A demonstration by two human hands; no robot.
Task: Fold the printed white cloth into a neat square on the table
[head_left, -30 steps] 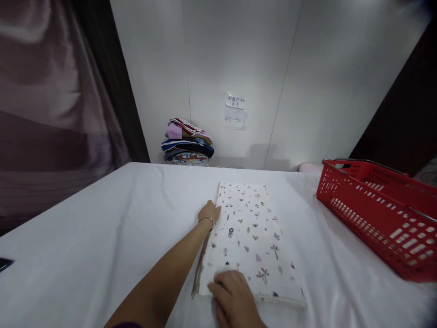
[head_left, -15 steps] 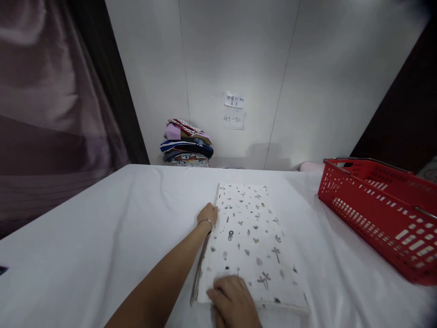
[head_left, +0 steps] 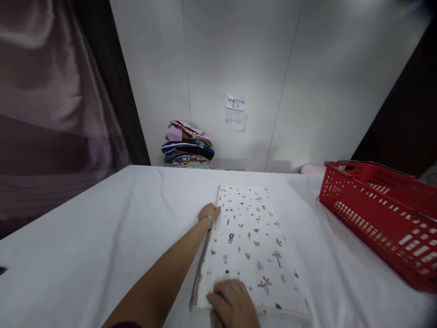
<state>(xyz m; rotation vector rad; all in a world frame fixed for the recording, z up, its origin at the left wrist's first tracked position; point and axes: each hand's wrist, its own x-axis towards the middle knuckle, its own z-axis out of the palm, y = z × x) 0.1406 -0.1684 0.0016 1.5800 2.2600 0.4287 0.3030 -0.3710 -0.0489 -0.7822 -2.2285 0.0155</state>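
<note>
In front of me a folded white cloth [head_left: 252,241], printed with small palm trees, leaves and other motifs, lies flat as a long rectangle. My left hand [head_left: 209,214], with a bracelet at the wrist, is closed on its left long edge, fingers partly hidden by the hand. At the near short edge my right hand [head_left: 234,301] has its fingers curled over the cloth's left part, pinching the edge. Several layers show along the left side of the cloth.
A red perforated plastic basket [head_left: 372,209] stands to the right on the white-covered table [head_left: 82,241]. Beyond the far edge is a pile of folded fabrics [head_left: 187,146] against the wall. Paper notes [head_left: 235,111] hang there. A mauve curtain [head_left: 44,114] hangs at left.
The view has tilted very slightly, so everything sits a little lower. Both hands keep their places on the cloth, and the cloth lies as before.
</note>
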